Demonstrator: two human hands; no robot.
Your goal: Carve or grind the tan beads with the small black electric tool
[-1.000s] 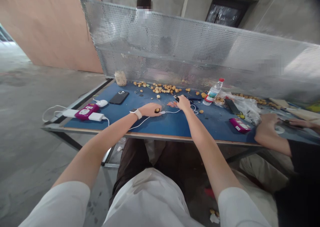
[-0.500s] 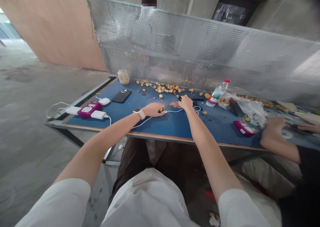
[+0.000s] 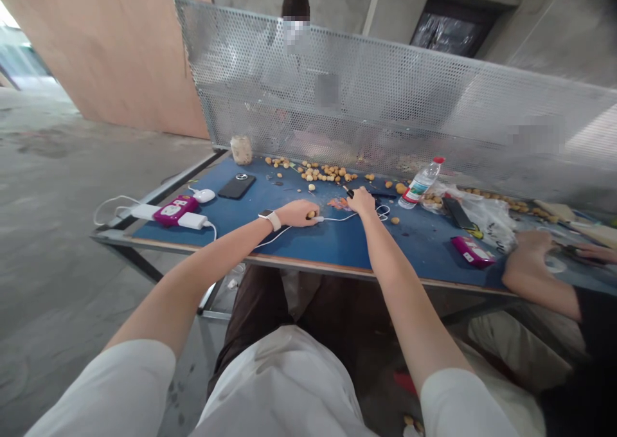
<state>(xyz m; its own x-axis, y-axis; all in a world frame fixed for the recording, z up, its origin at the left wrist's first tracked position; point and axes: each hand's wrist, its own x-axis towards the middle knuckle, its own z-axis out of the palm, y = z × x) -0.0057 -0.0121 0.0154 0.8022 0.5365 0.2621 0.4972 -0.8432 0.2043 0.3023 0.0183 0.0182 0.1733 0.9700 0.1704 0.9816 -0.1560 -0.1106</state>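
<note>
The view is drifting a little, the table sliding rightward in frame, while both hands are working close together near the table's middle. At the far left, a white power bank (image 3: 191, 221) is lying beside a magenta box (image 3: 169, 210), and a black phone (image 3: 236, 186) is resting nearer the perforated metal screen (image 3: 337, 115). The left hand (image 3: 296, 213) is pinching a small tan nut (image 3: 312, 214), its thumb and fingertips nearly closed, just beside a white cable (image 3: 337, 218) crossing the blue tabletop (image 3: 337, 244); a tight, low pinch suits something so small and round. The right hand (image 3: 361, 200) is curling almost shut around a small black object (image 3: 348, 193), mostly hidden, so its kind cannot be told. More tan nuts (image 3: 328, 172) are lying scattered ahead of both hands. Further right, a water bottle (image 3: 421, 183) is standing by a plastic bag (image 3: 486, 225), and a co-worker's hands (image 3: 527, 263) are working at the table's far end.
</note>
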